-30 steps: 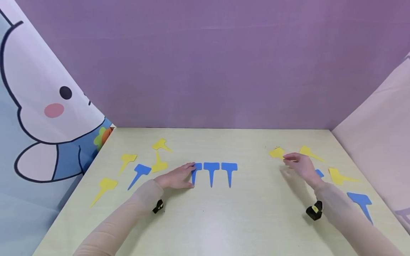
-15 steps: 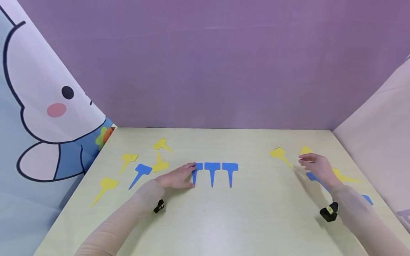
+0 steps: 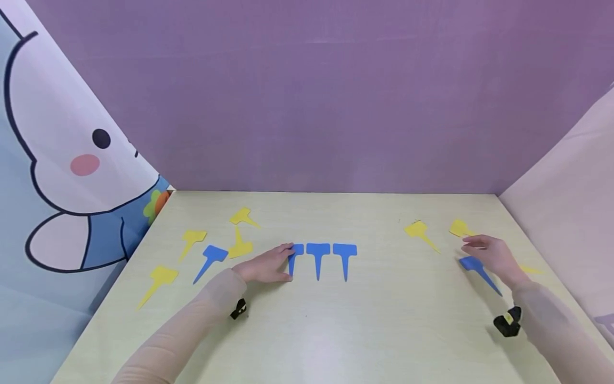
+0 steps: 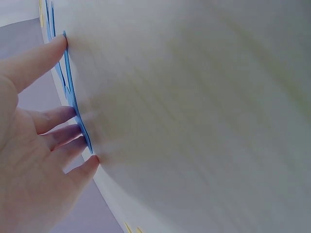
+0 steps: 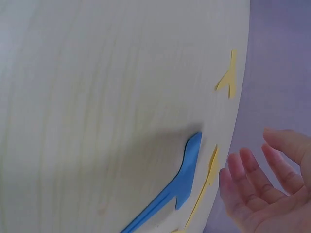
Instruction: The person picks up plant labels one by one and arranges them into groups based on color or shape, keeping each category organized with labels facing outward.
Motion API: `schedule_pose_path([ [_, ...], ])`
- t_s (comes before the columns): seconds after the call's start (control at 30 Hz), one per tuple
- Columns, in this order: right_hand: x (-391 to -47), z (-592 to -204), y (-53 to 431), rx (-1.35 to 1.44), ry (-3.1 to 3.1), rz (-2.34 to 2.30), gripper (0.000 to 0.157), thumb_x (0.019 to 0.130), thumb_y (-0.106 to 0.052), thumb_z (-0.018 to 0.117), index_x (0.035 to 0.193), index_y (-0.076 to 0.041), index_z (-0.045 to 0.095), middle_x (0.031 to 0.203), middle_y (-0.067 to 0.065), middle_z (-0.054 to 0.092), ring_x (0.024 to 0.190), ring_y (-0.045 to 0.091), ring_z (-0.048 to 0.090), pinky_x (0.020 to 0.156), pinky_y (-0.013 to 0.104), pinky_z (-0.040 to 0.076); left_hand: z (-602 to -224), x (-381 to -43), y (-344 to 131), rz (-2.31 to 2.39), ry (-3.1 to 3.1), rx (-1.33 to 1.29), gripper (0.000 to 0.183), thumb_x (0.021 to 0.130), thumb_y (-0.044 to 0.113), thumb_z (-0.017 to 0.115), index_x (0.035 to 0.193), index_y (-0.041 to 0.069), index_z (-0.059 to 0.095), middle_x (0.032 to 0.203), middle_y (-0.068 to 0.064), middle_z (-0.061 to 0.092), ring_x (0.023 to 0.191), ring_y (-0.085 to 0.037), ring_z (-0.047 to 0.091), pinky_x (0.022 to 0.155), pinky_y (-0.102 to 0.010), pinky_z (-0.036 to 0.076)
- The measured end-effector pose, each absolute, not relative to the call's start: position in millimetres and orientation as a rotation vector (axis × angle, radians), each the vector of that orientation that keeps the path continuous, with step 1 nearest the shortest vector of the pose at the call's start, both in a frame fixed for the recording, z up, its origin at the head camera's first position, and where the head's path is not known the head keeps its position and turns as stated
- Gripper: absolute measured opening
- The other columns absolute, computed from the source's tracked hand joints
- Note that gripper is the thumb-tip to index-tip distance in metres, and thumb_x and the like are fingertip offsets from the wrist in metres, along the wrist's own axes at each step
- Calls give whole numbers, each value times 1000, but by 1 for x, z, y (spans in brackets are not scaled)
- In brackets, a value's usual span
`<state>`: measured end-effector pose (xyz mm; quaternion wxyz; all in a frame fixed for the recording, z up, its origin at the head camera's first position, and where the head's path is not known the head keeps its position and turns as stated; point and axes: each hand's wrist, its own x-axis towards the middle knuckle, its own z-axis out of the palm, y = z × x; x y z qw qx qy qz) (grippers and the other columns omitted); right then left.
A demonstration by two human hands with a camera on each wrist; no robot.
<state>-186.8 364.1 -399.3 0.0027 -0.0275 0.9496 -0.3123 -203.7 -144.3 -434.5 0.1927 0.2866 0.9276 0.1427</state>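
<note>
Three blue T-shaped plant labels stand in a row mid-table, stems toward me; the middle one [image 3: 318,250] and right one [image 3: 345,250] are uncovered. My left hand [image 3: 268,265] rests on the left blue plant label [image 3: 298,250], spread fingers at its head and thumb near its stem tip; the left wrist view shows thumb and fingertips touching the blue edge [image 4: 73,94]. At the right, my right hand [image 3: 494,257] hovers over the table, fingers relaxed, holding nothing. Just beneath it lies a slanted blue plant label [image 3: 472,264], plain in the right wrist view too.
Yellow plant labels lie scattered: several at left, including one [image 3: 162,276] near a blue one [image 3: 212,255]. At right are a yellow one [image 3: 416,230], another [image 3: 459,228] behind the hand, and one partly hidden by the right arm. A purple backdrop [image 3: 307,106] rises behind the table.
My right hand has moved right and slightly toward me, from beside a yellow plant label to over the blue one, uncovering yellow labels behind it. The left hand stays in place.
</note>
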Motion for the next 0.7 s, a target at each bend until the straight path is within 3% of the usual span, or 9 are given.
schedule_pose_path([
  [0.07, -187, -402, 368, -99, 2995, -961, 39, 88, -20, 54, 111, 11, 53, 104, 29, 57, 86, 34, 58, 58, 20, 46, -435, -204, -145, 404, 2602, 801, 73, 84, 36, 59, 138, 0, 25, 146, -12, 15, 132, -26, 17, 107, -36, 18],
  [0.23, -185, -406, 376, -105, 2995, -933, 40, 87, -17, 55, 112, 14, 50, 104, 31, 56, 90, 42, 55, 59, 20, 46, -435, -203, -145, 413, 2596, 799, 74, 83, 36, 59, 138, 0, 24, 146, -13, 14, 133, -27, 16, 107, -37, 18],
  [0.47, -182, -408, 380, -70, 2931, -920, 47, 87, -21, 57, 115, 15, 46, 108, 36, 51, 94, 46, 52, 67, 37, 50, -438, -205, -146, 427, 2595, 813, 74, 84, 35, 59, 138, -1, 24, 146, -13, 14, 133, -27, 16, 107, -37, 17],
  [0.7, -183, -417, 384, -45, 2898, -888, 54, 86, -26, 58, 118, 14, 44, 114, 38, 45, 98, 48, 48, 75, 49, 45, -440, -206, -146, 421, 2597, 817, 74, 83, 35, 59, 138, -1, 25, 146, -14, 15, 133, -27, 16, 107, -37, 17],
])
